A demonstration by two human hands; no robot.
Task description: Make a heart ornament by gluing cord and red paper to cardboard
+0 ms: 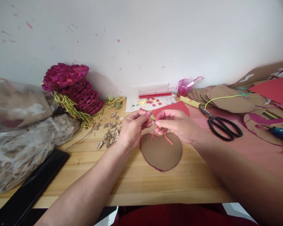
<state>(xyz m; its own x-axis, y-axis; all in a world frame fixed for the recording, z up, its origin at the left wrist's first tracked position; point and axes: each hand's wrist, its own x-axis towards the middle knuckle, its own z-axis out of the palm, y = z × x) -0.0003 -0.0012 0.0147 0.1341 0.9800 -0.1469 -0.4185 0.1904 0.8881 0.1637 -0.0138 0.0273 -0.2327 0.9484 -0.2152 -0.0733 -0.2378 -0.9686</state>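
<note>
My left hand (132,128) and my right hand (176,125) meet above a brown apple-shaped cardboard cutout (160,153) that lies flat on the wooden table (136,179). Both hands are closed in a pinch on thin cords (153,118), yellow-green between the fingertips. Red cord ends (168,138) hang down from my right hand over the cutout. What the cords are tied to is hidden by my fingers.
Black scissors (223,126) lie to the right on a red sheet. Loose dried husks (110,135) lie left of my hands, with a stack of magenta pieces (73,88) and plastic bags (21,135) further left. A star sticker sheet (151,103) lies by the wall.
</note>
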